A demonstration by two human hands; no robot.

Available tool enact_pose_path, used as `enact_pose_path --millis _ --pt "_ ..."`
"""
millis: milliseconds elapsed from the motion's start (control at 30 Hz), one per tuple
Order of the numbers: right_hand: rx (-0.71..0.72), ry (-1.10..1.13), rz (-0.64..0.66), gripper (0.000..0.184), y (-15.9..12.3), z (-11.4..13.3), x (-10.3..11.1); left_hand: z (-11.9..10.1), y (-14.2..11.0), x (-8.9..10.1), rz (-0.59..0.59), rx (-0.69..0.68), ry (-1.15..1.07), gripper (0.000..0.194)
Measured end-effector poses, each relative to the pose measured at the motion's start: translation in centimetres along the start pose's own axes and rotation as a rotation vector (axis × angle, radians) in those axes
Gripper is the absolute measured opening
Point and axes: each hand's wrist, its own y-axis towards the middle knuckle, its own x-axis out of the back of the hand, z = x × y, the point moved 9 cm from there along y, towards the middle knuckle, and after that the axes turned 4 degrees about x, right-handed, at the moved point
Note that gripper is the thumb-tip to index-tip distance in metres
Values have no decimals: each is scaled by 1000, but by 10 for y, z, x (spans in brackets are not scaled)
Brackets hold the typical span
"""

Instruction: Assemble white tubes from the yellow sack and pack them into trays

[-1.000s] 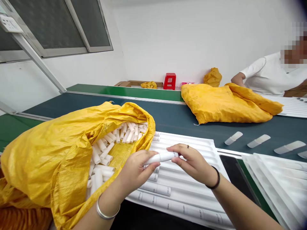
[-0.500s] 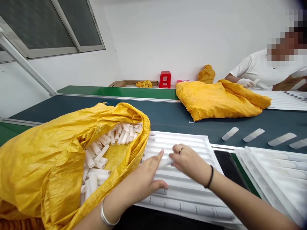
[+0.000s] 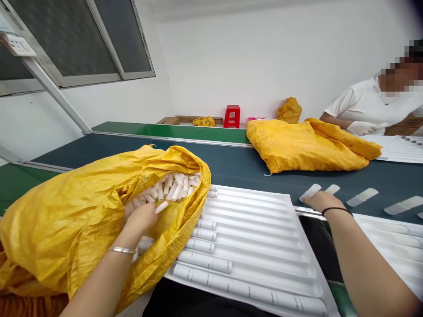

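Note:
My left hand (image 3: 142, 220) reaches into the mouth of a yellow woven bag (image 3: 76, 207) full of short white tubes (image 3: 172, 189). Its fingers are closed, partly hidden, and a loose white tube (image 3: 161, 207) sits at the fingertips. Over the dark belt, my right hand (image 3: 320, 201) has its fingers bent around a white, slant-ended tube (image 3: 309, 193) standing tilted on the belt edge. Between my hands lies a white grooved tray (image 3: 264, 237); printed white tubes (image 3: 247, 290) fill its nearest groove and the left ends of several others.
Several slant-ended tubes (image 3: 362, 197) stand along the dark belt (image 3: 228, 165). A second yellow bag (image 3: 307, 147) lies across it. More filled trays (image 3: 393, 246) are at the right. Opposite, a gloved co-worker (image 3: 370, 103) works beside another tray. A red stool (image 3: 232, 116) stands behind.
My hands have parted: the left moved from above the tray into the bag, and the right carried a tube to the belt. The view has shifted slightly.

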Motion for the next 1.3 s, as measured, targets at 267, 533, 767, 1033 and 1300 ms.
enact_pose_path --millis 267,533,767,1033,1300 --pt "607 152 216 23 -95 250 -87 -110 -81 41 -198 -630 -655 30" --pt "656 299 167 11 -99 288 -110 -111 -112 54 -229 -692 -708 25" --pt "727 1005 135 27 -108 266 -38 -117 -115 39 -165 -676 -586 34" --pt "1066 757 -28 32 -139 263 9 -143 -130 41 -88 -791 -537 29" --pt "936 733 -52 24 -133 254 6 -152 -149 56 -378 -888 -382 25"
